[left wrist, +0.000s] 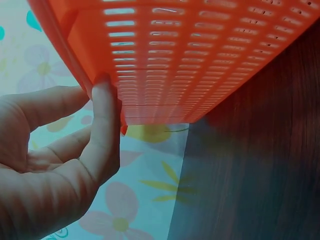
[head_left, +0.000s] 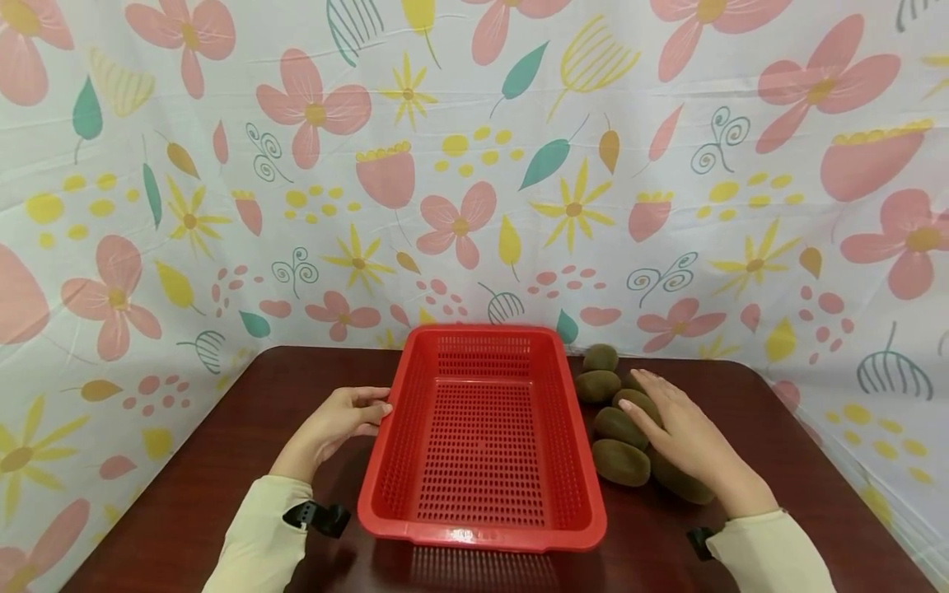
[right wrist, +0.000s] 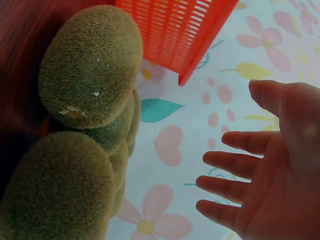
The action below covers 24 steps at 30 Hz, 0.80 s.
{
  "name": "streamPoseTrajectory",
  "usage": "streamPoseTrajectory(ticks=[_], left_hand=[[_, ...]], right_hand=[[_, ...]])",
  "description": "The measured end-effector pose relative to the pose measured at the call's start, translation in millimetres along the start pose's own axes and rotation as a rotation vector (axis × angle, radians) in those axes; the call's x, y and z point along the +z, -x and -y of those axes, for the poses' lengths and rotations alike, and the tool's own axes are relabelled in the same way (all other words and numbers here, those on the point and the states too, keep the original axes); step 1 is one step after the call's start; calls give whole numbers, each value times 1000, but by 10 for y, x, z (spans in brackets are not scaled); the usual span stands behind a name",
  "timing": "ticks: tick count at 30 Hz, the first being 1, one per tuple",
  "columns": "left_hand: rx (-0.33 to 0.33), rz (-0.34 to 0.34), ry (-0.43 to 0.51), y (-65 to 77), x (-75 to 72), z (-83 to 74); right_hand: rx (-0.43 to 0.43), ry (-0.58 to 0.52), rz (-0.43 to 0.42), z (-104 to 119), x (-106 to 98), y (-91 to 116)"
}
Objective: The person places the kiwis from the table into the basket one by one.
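1. The left hand (head_left: 337, 424) lies at the left rim of the red basket (head_left: 482, 436); in the left wrist view its fingertips (left wrist: 104, 95) press against the underside of the rim, fingers only lightly bent, not wrapped round it.
2. The right hand (head_left: 685, 432) is spread flat, fingers straight and slightly apart, over a cluster of kiwis (head_left: 619, 424); whether it touches them cannot be told; the right wrist view shows the open palm (right wrist: 280, 175) clear of the nearest fuzzy kiwi (right wrist: 90, 65).
3. The basket stands on the dark wooden table (head_left: 222, 461), between the two hands; the kiwis lie on the table just beside its right wall.
4. A floral cloth (head_left: 474, 165) hangs behind and around the table.
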<state>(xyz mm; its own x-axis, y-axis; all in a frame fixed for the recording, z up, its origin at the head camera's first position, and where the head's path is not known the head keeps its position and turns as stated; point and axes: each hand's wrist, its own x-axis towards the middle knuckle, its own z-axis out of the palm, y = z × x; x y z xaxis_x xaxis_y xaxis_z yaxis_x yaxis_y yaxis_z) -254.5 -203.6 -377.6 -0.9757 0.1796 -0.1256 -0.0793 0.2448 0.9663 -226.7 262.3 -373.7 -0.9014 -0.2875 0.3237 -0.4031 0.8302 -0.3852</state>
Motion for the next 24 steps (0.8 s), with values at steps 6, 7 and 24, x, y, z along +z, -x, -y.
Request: streamPoseTrajectory(ticks=[6,7,24], left_hand=[[-4,11,13,-7,-4,11],[-2,12,16,-9,-3,10],[2,13,25,4,-5,17]], right_hand=[[-24,-22,4,-38,6,25],[-24,-23,5,-46,5,32],[15,11,50,-327,-57,291]])
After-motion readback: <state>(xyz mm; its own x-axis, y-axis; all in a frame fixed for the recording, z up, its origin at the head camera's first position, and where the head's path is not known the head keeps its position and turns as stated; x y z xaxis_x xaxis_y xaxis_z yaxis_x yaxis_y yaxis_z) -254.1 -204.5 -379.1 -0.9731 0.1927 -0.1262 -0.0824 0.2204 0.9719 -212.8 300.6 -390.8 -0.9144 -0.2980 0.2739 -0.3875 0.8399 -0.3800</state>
